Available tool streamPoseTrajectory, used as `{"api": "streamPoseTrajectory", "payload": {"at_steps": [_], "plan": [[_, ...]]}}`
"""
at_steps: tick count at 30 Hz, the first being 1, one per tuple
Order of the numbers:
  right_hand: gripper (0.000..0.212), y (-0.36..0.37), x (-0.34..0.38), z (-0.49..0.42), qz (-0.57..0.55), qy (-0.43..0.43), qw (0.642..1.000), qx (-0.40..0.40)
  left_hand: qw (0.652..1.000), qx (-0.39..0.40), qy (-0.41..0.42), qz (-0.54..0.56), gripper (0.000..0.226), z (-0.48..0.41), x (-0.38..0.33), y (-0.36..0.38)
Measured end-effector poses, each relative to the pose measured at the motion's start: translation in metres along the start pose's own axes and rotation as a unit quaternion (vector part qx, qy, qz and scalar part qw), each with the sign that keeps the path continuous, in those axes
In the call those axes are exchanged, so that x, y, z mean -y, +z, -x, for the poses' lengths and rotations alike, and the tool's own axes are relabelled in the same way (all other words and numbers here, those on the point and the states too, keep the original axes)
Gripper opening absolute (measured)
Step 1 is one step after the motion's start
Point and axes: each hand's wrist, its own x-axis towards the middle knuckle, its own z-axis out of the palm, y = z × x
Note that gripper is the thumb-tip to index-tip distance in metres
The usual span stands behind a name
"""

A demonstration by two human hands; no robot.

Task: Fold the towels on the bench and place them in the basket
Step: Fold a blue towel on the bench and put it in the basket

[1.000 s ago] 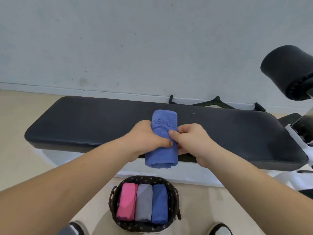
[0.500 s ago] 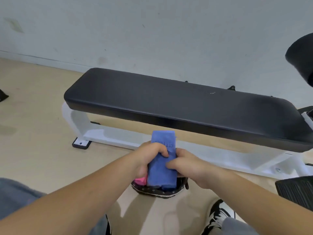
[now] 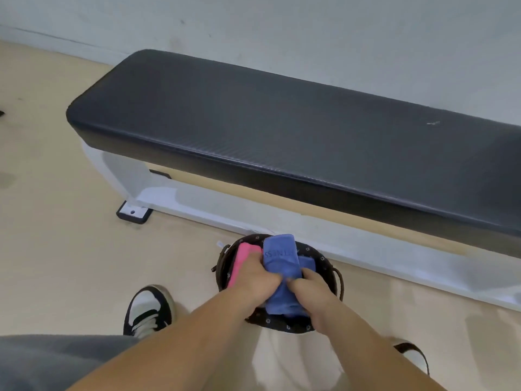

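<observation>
Left hand and right hand both gripping folded blue towel, inside dark basket

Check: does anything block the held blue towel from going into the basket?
Nothing blocks it. The left hand and right hand grip the blue towel over the basket, above the pink towel and a second blue towel lying inside.
</observation>
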Motion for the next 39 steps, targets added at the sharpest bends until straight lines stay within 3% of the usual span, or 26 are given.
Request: {"api": "streamPoseTrajectory", "payload": {"at_steps": [3,6,9,12,17,23,27,30,32,39], "plan": [[0.021,0.016,-0.009,-0.029,-0.048,-0.004,0.999,-0.012,0.978,-0.037,0.098,-0.182,0.047,-0.015,0.003,-0.001],[0.025,0.034,-0.026,-0.049,-0.073,0.028,0.997,0.006,0.894,-0.008,0.185,-0.407,0.074,-0.025,0.013,0.001],[0.028,0.039,-0.039,-0.058,-0.135,0.053,0.989,0.026,0.836,0.072,0.226,-0.495,0.078,-0.034,0.026,0.006],[0.027,0.027,-0.039,-0.061,-0.170,0.068,0.982,0.040,0.797,0.081,0.245,-0.546,0.082,-0.045,0.034,0.009],[0.035,0.007,-0.038,-0.059,-0.175,0.061,0.982,0.041,0.780,0.074,0.308,-0.539,0.084,-0.055,0.042,0.018],[0.023,0.030,-0.033,-0.059,-0.023,0.012,0.999,-0.024,0.758,0.067,0.252,-0.598,0.097,-0.062,0.059,0.023],[0.017,0.028,-0.029,-0.064,0.046,-0.007,0.999,-0.021,0.765,0.072,0.240,-0.594,0.093,-0.066,0.064,0.023],[0.010,0.021,-0.029,-0.067,0.097,-0.057,0.991,-0.069,0.772,0.089,0.226,-0.587,0.089,-0.077,0.064,0.019],[0.016,0.015,-0.028,-0.067,0.115,-0.082,0.985,-0.097,0.782,0.101,0.219,-0.575,0.088,-0.085,0.063,0.018],[0.016,0.002,-0.038,-0.077,0.148,-0.089,0.981,-0.083,0.785,0.095,0.201,-0.579,0.093,-0.089,0.062,0.026]]}}
